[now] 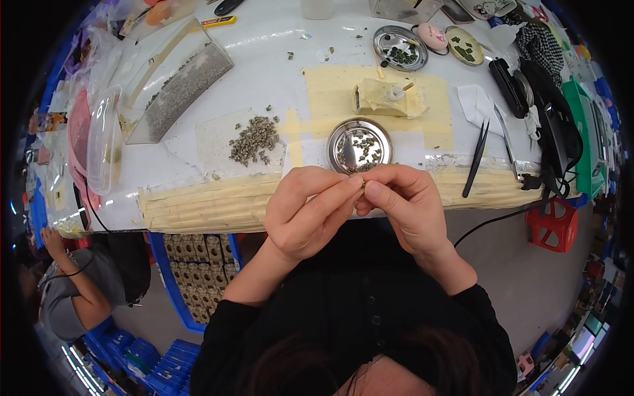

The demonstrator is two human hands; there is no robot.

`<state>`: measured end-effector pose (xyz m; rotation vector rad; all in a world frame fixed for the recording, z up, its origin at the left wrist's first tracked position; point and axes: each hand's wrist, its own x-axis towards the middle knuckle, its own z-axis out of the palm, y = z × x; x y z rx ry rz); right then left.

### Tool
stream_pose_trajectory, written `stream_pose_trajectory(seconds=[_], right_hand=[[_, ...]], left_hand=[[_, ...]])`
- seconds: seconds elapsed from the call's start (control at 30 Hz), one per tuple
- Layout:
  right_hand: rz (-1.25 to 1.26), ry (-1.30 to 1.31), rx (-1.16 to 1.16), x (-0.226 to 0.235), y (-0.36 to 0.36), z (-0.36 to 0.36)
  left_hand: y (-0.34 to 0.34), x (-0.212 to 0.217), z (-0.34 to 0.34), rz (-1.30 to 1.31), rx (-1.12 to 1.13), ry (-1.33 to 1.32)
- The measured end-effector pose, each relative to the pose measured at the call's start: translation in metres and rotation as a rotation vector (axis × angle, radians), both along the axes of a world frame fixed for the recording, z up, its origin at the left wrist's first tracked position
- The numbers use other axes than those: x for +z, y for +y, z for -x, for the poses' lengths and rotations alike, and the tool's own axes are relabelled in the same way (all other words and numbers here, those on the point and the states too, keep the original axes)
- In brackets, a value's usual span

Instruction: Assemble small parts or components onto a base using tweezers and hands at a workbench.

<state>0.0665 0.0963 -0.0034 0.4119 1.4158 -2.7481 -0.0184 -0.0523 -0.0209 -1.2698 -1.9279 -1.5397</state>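
Note:
My left hand (316,210) and my right hand (408,203) meet at their fingertips above the table's front edge. Both are closed in a pinch around something tiny, mostly hidden by the fingers. Just beyond them sits a round metal dish (332,160) with several small grey-green pieces scattered in it. To its left, a loose pile of similar small metallic-looking pieces (254,140) lies on a clear sheet. Behind the dish stands a small block wrapped in yellowish tape (389,99).
A clear box of small grey pieces (188,92) stands at the left. Black tweezers (476,160) lie at the right. Farther back are a metal dish of dark green pieces (401,48) and a yellow cutter (218,22). A blue tray (160,264) sits below the table; another person's arm (82,287) shows at far left.

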Motion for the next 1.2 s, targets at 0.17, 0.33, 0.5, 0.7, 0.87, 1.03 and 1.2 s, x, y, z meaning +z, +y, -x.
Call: stream_pose_trajectory(seconds=[0.17,0.33,0.5,0.7,0.87,1.03,1.2], right_hand=[[-0.084,0.025,0.016,0.007,0.003,0.001],[-0.073,0.028,0.014,-0.001,0.006,-0.001],[-0.208,0.091,-0.076,0.004,0.003,-0.001],[-0.570,0.217,-0.127,0.004,-0.001,-0.001],[-0.354,0.157,-0.116,0.004,-0.002,-0.003],[-0.709,0.264,-0.202,0.001,-0.001,-0.001],[-0.726,0.263,-0.152,0.001,-0.002,0.000]], left_hand=[[-0.002,-0.002,0.004,-0.009,-0.073,-0.009],[0.000,-0.001,0.004,-0.002,-0.094,-0.006],[-0.001,0.004,0.004,0.039,-0.046,0.082],[0.001,0.004,0.003,0.019,-0.031,0.067],[-0.001,0.003,0.005,0.007,-0.079,0.038],[0.000,0.003,0.003,0.052,-0.010,0.094],[0.000,0.004,0.004,0.035,-0.030,0.079]])
